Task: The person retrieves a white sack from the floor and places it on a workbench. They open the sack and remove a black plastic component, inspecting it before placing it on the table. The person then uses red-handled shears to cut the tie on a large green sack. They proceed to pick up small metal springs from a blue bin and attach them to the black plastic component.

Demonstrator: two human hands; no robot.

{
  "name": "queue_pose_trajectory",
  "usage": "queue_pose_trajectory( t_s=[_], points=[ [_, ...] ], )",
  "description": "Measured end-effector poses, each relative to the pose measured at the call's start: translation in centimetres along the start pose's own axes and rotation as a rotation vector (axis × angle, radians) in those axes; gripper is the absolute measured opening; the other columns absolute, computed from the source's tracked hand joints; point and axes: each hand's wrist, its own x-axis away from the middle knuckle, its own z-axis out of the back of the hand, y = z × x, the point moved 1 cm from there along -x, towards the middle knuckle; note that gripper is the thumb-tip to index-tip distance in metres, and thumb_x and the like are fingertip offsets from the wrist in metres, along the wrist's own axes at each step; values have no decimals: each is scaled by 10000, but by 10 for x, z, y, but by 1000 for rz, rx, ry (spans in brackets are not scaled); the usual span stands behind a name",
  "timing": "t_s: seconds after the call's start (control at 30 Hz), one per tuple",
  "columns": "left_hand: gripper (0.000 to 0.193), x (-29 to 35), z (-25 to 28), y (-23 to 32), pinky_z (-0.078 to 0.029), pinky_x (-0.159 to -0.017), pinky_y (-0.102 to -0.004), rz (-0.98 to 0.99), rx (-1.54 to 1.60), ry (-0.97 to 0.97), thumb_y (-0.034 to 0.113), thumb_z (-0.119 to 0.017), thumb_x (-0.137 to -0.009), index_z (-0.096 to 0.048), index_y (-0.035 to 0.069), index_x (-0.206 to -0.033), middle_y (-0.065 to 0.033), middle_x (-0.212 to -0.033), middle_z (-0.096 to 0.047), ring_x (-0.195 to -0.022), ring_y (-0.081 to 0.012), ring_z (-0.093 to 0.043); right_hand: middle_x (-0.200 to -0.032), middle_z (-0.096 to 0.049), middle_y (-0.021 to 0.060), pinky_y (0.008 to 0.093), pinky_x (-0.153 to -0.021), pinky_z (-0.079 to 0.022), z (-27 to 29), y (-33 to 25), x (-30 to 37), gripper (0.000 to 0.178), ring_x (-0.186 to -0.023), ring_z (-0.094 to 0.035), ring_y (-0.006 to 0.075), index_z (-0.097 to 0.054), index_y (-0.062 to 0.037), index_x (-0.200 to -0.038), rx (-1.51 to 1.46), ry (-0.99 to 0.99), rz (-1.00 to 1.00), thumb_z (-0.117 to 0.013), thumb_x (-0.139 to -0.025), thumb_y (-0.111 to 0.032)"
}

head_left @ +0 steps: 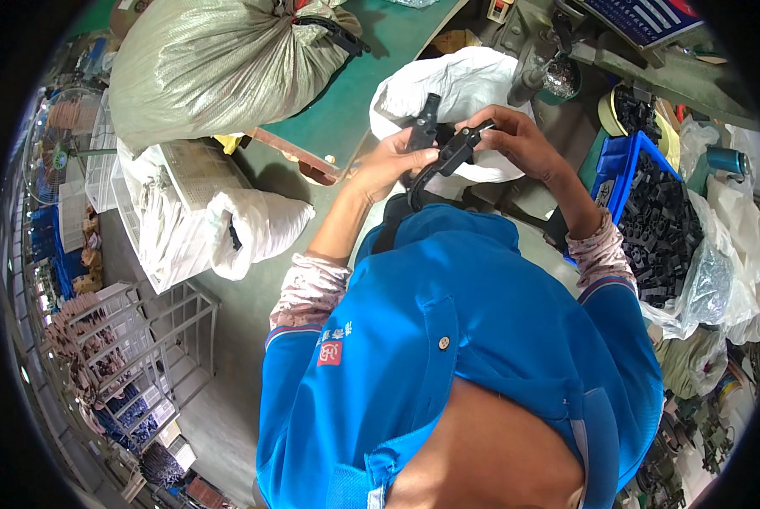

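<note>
Presently, at white sack's [482, 72] near side: curved part [458, 153], black, held by left hand [388, 166] and right hand [520, 142]; straight part [425, 125], black, also in left hand. Right of sack: blue crate [611, 170]. Left: bench [316, 127], bulging bag [219, 72].

Curved black part [455, 156]: blocky upper body and bent lower end, held diagonally, upper end in the right hand [520, 144]. Elongated black part [423, 134]: narrower upper end, nearly upright, in the left hand [385, 166].
</note>
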Motion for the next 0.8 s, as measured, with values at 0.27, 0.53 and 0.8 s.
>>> queue_pose_trajectory(
  t_s=[0.27, 0.53, 0.8],
  points=[
    [253, 9, -24, 9, -469, -436, -242, 158, 138, 5, 161, -629, -823, -538, 0, -996, -132, -831, -623, -536, -126, -561, -1108, -591, 100, 294, -900, -460, -19, 2, 3, 236, -1006, -565, 146, -571, -16, -1067, 62, 43, 66, -556, -895, -176],
    [179, 17, -33, 20, -297, -353, -229, 67, -1, 130, 88, -557, -676, -542, -3, -829, -40, -621, -501, -420, -88, -417, -706, -501, -13, 223, -621, -380, -25, 14, 0, 292, -667, -468, 75, -573, -30, -1003, 50, 168, 8, -405, -968, -267],
    [235, 22, -44, 30, -314, -344, -218, 51, 33, 49, 46, -521, -671, -538, -24, -895, -24, -632, -496, -411, -80, -410, -689, -484, -19, 210, -518, -318, -54, 18, -16, 366, -568, -409, 67, -554, -37, -900, -422, 288, -196, -364, -984, -339]
  ],
)
